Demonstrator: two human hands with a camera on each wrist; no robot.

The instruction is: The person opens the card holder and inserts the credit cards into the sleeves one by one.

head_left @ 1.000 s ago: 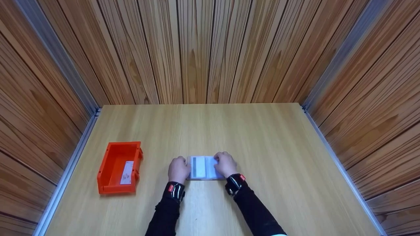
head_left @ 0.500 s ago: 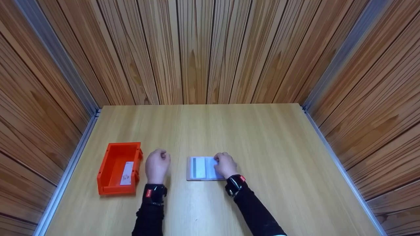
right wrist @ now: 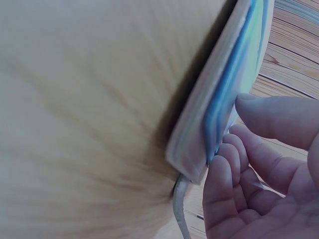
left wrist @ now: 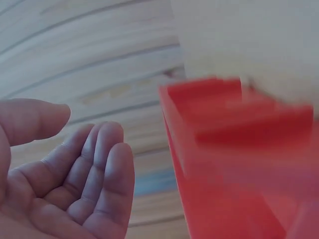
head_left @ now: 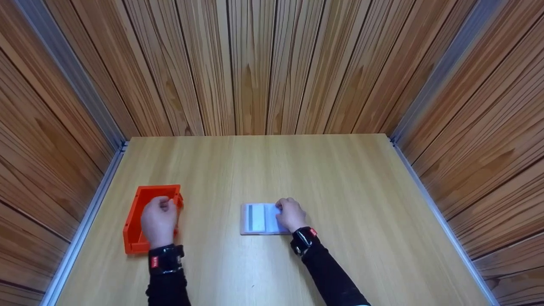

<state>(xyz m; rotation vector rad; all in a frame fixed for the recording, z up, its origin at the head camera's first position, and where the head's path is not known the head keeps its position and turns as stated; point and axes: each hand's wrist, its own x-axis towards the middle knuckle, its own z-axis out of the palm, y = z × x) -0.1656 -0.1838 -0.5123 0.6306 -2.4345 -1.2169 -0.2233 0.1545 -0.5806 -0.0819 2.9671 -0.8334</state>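
My left hand (head_left: pixel 159 221) hovers over the orange-red plastic bin (head_left: pixel 138 247) at the left of the table. The left wrist view has its fingers loosely bent with nothing between them, the bin's wall (left wrist: pixel 219 159) beside them. In mid-table lies a flat rectangular pad (head_left: pixel 257 219), pale at the edge, with a whitish-blue glossy top and a grey stripe. My right hand (head_left: pixel 292 215) holds its right end. Up close, the thumb lies on the glossy blue layers (right wrist: pixel 224 107) and the other fingertips sit at the edge. My left hand covers the spot of the white card in the bin.
The wood-look table (head_left: pixel 340 182) is closed in by plank walls (head_left: pixel 250 85) at the back and both sides. Metal rails (head_left: pixel 442 221) run along the table's sides. A thin grey cord or strap (right wrist: pixel 180 204) shows by the pad's corner in the right wrist view.
My left hand has let go of the pad's left edge and swung left until it is over the bin. The right hand and the pad have stayed in place.
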